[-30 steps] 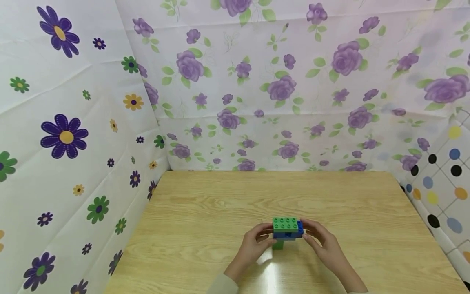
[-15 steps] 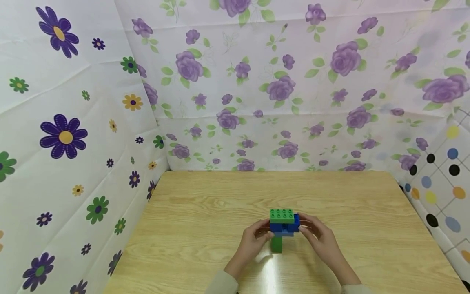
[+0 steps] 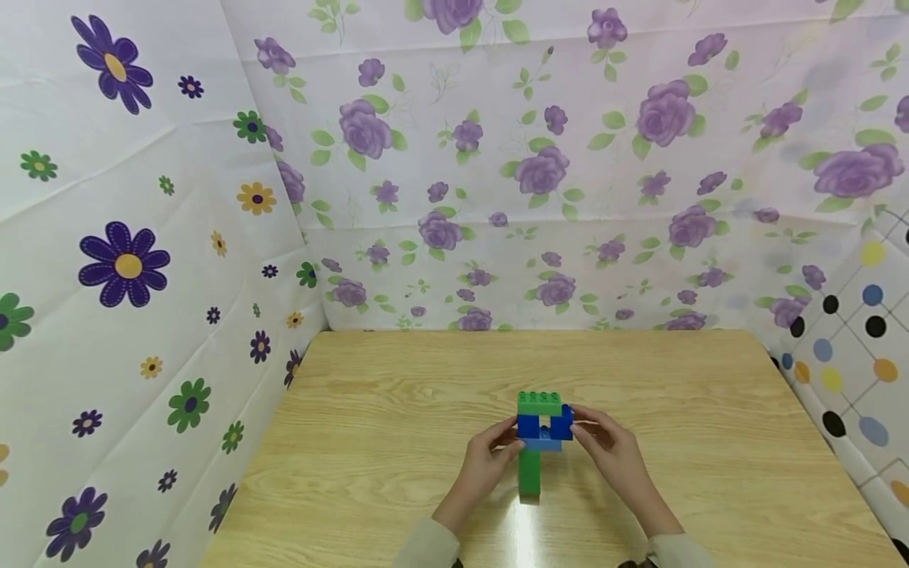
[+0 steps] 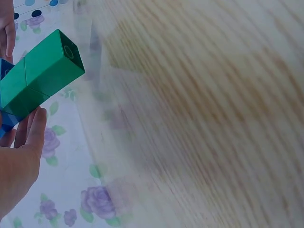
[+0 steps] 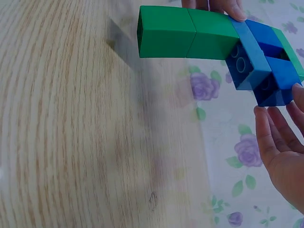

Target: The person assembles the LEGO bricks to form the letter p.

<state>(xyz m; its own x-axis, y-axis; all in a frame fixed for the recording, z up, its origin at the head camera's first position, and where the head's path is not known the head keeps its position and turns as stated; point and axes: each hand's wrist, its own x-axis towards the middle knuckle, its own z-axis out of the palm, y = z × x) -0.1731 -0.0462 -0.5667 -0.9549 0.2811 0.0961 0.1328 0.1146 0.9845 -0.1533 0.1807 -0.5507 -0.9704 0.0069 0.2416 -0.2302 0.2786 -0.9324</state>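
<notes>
Both hands hold up an assembly of toy building bricks above the table. Its top is a long green studded brick (image 3: 539, 404), over two dark blue bricks (image 3: 561, 424) with a gap between them. A lighter blue brick (image 3: 550, 445) lies below, and a leg of two green bricks (image 3: 529, 473) hangs from its left end. My left hand (image 3: 488, 461) grips the assembly's left side near the lighter blue brick. My right hand (image 3: 614, 450) pinches the dark blue brick at the right end. In the right wrist view the assembly tilts, its hollow undersides showing.
The wooden table (image 3: 398, 410) stretches around the hands, with a glare patch at its front. A rose-patterned cloth (image 3: 497, 260) hangs behind it, a daisy-patterned cloth (image 3: 192, 339) at the left, and a dotted cloth (image 3: 852, 379) at the right.
The assembly has tilted back, its top moving up and slightly left in view. The gap and green leg show more fully, and the studded top less. Both hands moved with it.
</notes>
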